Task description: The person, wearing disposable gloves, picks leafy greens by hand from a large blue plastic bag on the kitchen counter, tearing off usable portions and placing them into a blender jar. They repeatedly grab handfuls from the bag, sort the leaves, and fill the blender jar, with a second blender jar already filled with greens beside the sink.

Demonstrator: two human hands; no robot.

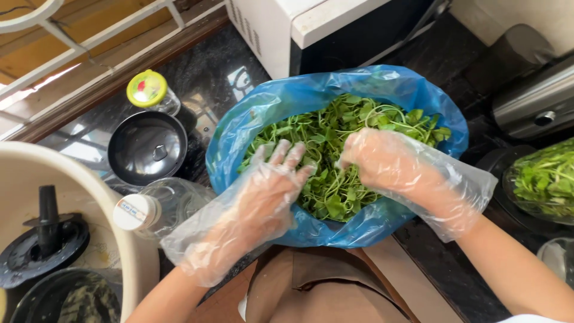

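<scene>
A blue plastic bag (272, 113) lies open on the dark counter, full of green leafy stems (335, 149). Both my hands wear loose clear plastic gloves. My left hand (269, 185) rests flat on the greens at the bag's left side, fingers spread apart. Over the right half of the pile, my right hand (379, 161) is curled, its fingers closed around a bunch of the greens.
A white microwave (311, 27) stands behind the bag. At the left are a yellow-lidded jar (149, 90), a dark pot lid (146, 146), a clear bottle with a white cap (152, 206) and a cream basin (128, 239). A clear bag of greens (547, 179) sits right.
</scene>
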